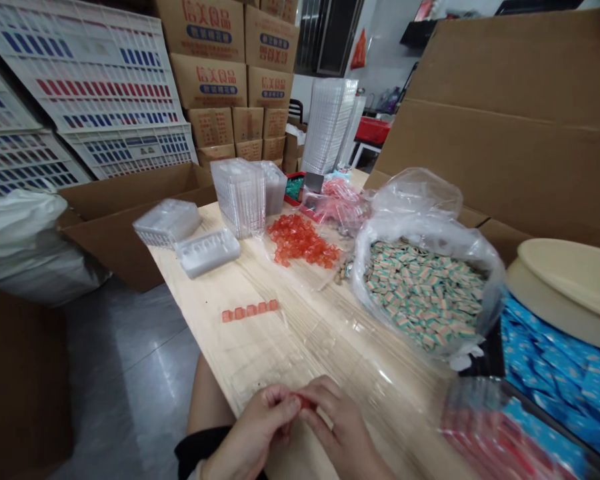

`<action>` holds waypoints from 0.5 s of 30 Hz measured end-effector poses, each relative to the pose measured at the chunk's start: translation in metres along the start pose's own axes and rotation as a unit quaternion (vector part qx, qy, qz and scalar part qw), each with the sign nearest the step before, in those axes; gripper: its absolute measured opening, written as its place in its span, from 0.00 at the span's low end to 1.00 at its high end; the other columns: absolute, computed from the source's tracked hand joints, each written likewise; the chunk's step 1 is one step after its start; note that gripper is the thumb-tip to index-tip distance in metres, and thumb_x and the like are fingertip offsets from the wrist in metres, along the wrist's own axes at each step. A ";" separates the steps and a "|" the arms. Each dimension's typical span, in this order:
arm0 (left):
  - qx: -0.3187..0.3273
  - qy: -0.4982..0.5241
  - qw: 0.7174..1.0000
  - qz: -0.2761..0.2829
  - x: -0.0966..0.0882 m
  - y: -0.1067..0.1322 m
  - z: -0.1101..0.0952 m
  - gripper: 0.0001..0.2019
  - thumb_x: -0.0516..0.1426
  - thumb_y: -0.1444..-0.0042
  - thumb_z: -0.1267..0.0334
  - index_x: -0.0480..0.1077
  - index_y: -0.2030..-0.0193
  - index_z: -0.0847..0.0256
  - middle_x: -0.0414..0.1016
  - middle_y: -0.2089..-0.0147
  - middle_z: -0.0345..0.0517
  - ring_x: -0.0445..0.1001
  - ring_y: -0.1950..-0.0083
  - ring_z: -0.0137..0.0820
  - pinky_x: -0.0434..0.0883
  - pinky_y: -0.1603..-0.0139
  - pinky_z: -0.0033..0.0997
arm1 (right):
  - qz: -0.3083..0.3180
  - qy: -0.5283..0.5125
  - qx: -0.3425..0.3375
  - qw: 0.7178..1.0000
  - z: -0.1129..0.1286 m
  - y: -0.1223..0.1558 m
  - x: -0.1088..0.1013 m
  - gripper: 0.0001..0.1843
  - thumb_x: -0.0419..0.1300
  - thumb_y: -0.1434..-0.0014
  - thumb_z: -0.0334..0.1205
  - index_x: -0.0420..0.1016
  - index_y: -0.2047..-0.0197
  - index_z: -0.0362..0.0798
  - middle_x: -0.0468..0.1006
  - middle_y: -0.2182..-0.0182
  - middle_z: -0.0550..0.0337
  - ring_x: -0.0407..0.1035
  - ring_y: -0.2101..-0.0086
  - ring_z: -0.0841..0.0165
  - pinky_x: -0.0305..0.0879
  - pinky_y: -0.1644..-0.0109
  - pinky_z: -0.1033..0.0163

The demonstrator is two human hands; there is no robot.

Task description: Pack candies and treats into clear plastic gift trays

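Near the front edge of the table, my left hand (pixel 260 423) and my right hand (pixel 341 423) meet with fingers closed. A small red piece (pixel 307 403) shows between their fingertips; the fingers cover most of it. Just beyond them lies a clear plastic tray (pixel 263 363), flat on the wood. Along its far side sits a row of several red square pieces (pixel 251 311). A loose pile of similar orange-red pieces (pixel 305 241) lies farther back on a clear plastic sheet.
Stacked clear trays (pixel 237 197) stand at the table's back left, with a single clear container (pixel 207 253) in front. To the right, a plastic bag (pixel 363 267) holds many small striped packets (pixel 425 290). Beyond it are a cream basin (pixel 570 287), blue packaging (pixel 555 353) and a large cardboard box (pixel 510 133).
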State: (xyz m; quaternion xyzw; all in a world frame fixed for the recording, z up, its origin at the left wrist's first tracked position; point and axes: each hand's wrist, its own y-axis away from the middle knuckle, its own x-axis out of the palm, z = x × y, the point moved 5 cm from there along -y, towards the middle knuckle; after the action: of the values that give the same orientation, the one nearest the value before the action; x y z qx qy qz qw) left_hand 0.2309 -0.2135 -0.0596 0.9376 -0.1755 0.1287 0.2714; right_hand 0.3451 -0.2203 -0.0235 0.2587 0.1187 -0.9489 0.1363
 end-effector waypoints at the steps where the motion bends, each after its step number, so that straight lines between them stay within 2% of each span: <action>1: 0.039 -0.068 0.997 -0.027 -0.004 -0.002 -0.005 0.15 0.55 0.54 0.53 0.60 0.79 0.63 0.55 0.81 0.35 0.55 0.78 0.24 0.54 0.76 0.25 | 0.009 0.033 0.010 0.999 -0.002 -0.006 -0.002 0.10 0.50 0.43 0.34 0.69 0.59 0.50 0.69 0.69 0.57 0.65 0.68 0.69 0.62 0.65 0.65; 2: 0.085 -0.150 0.983 -0.056 -0.008 -0.004 -0.012 0.12 0.54 0.52 0.55 0.61 0.77 0.62 0.57 0.79 0.36 0.57 0.76 0.25 0.57 0.74 0.26 | 0.019 0.074 0.016 0.997 -0.005 -0.014 -0.005 0.10 0.49 0.43 0.33 0.69 0.60 0.49 0.69 0.69 0.56 0.64 0.67 0.68 0.62 0.65 0.64; 3: 0.132 -0.237 0.959 -0.084 -0.011 -0.004 -0.019 0.09 0.53 0.51 0.59 0.62 0.74 0.62 0.61 0.76 0.39 0.60 0.72 0.28 0.59 0.70 0.28 | 0.031 0.123 0.016 0.992 -0.008 -0.024 -0.007 0.10 0.49 0.43 0.32 0.70 0.60 0.48 0.69 0.68 0.56 0.64 0.66 0.67 0.61 0.64 0.63; 5: 0.206 -0.399 0.885 -0.122 -0.015 -0.005 -0.030 0.03 0.52 0.51 0.67 0.65 0.68 0.60 0.65 0.67 0.43 0.62 0.64 0.33 0.60 0.62 0.34 | 0.066 0.224 0.008 0.972 -0.017 -0.042 -0.006 0.09 0.50 0.43 0.32 0.71 0.64 0.47 0.70 0.69 0.55 0.63 0.66 0.66 0.59 0.62 0.62; 7: 0.236 -0.510 0.817 -0.129 -0.017 -0.007 -0.032 0.08 0.49 0.51 0.73 0.66 0.66 0.60 0.65 0.63 0.44 0.61 0.59 0.35 0.59 0.58 0.37 | 0.112 0.298 -0.007 0.948 -0.025 -0.058 -0.001 0.08 0.51 0.44 0.32 0.72 0.68 0.46 0.71 0.70 0.56 0.62 0.65 0.66 0.57 0.62 0.62; 8: 0.241 -0.541 0.796 -0.126 -0.018 -0.008 -0.031 0.10 0.47 0.51 0.76 0.65 0.66 0.60 0.65 0.63 0.44 0.61 0.59 0.35 0.60 0.57 0.38 | 0.130 0.323 -0.014 0.937 -0.028 -0.063 0.001 0.08 0.52 0.44 0.32 0.72 0.69 0.46 0.71 0.71 0.57 0.62 0.66 0.66 0.56 0.63 0.62; 10: 0.249 -0.567 0.777 -0.115 -0.020 -0.012 -0.027 0.13 0.45 0.52 0.79 0.64 0.66 0.61 0.65 0.64 0.44 0.60 0.60 0.34 0.61 0.58 0.37 | 0.145 0.355 -0.028 0.923 -0.031 -0.070 0.007 0.07 0.53 0.44 0.33 0.72 0.70 0.47 0.71 0.71 0.58 0.61 0.66 0.67 0.54 0.63 0.63; 15: 0.280 -0.564 0.770 -0.098 -0.022 -0.020 -0.023 0.14 0.44 0.52 0.81 0.63 0.66 0.61 0.64 0.63 0.44 0.60 0.60 0.33 0.63 0.57 0.36 | 0.179 0.403 -0.068 0.895 -0.029 -0.073 0.019 0.08 0.53 0.44 0.34 0.72 0.71 0.46 0.70 0.70 0.57 0.61 0.67 0.67 0.52 0.64 0.63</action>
State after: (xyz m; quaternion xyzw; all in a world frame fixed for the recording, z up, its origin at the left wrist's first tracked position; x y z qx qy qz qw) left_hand 0.2158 -0.1788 -0.0575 0.8881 -0.1601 -0.4076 -0.1396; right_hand 0.3190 -0.1477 -0.0462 0.6255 0.1793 -0.7128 0.2616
